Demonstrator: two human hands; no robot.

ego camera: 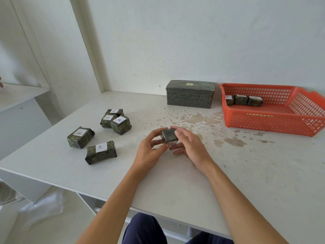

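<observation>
Currently, left hand (149,148) and right hand (190,147) together grip one small green camouflage-wrapped block (169,135) at frame centre. Three matching blocks (241,99) lie in the orange plastic mesh basket (274,126), upper right; five further blocks (101,152) lie centre-left, not yet sorted.

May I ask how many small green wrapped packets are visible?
9 packets: five on the white table, left; one gripped by left hand and right hand; three in the orange plastic basket.
</observation>
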